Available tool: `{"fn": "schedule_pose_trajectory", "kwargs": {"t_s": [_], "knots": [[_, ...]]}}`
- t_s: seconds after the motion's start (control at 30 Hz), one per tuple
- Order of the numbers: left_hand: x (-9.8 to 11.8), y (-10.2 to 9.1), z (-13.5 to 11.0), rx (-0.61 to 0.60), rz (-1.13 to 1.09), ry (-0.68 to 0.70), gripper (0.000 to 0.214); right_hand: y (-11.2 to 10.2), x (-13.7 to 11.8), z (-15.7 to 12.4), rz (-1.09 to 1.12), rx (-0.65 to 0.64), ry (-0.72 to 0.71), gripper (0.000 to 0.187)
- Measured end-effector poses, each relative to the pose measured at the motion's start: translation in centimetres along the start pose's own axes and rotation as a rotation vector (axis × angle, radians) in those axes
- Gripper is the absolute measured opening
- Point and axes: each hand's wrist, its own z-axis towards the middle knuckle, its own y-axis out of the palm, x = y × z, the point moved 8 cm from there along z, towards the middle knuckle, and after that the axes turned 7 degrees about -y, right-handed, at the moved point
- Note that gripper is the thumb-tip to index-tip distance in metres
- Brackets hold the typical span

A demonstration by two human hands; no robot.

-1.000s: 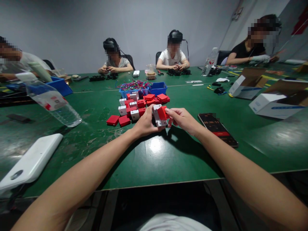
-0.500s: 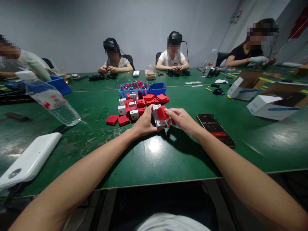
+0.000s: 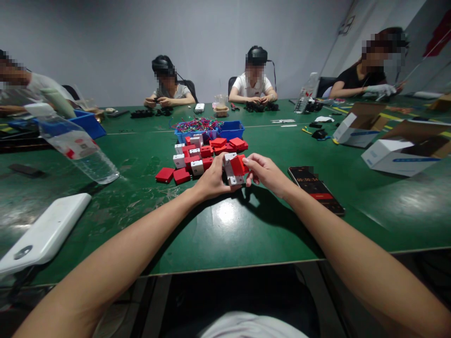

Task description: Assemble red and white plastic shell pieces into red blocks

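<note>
Over the green table, my left hand [image 3: 210,181] is closed around a small white plastic case [image 3: 230,175] from its left side. A red cover [image 3: 238,165] stands at a tilt against the right of the case; whether it is attached cannot be told. My right hand [image 3: 267,172] pinches the outer edge of this red cover between thumb and fingers. Beyond my left hand lies a cluster of similar pieces, with red covers [image 3: 182,176] and white cases [image 3: 197,167] side by side.
Behind the cluster stand blue bins [image 3: 231,130], one heaped with coloured wires [image 3: 197,125]. A phone [image 3: 316,190] showing a timer lies to the right, near white cartons [image 3: 398,152]. Leftward are a tilted water bottle [image 3: 79,145] and a white power bank [image 3: 45,232]. Several people sit around the table.
My right hand and the red cover's outer edge have shifted slightly to the right. My left hand keeps the white case in nearly the same place.
</note>
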Motion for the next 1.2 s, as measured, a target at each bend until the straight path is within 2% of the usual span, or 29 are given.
{"fn": "schedule_pose_trajectory", "kwargs": {"t_s": [0.23,0.63,1.0,1.2], "knots": [[0.0,0.1,0.0,-0.009,0.011,0.013,0.1,0.1,0.2,0.0,0.024,-0.007,0.002,0.035],[-0.2,0.3,0.0,-0.011,-0.004,0.022,0.102,0.7,0.4,0.0,-0.005,-0.094,0.033,0.026],[0.3,0.2,0.1,-0.021,-0.005,0.012,0.1,1.1,-0.7,-0.4,0.007,-0.132,0.006,0.028],[0.2,0.3,0.1,-0.023,0.002,0.005,0.1,1.1,-0.8,-0.2,0.016,-0.101,-0.001,0.027]]}}
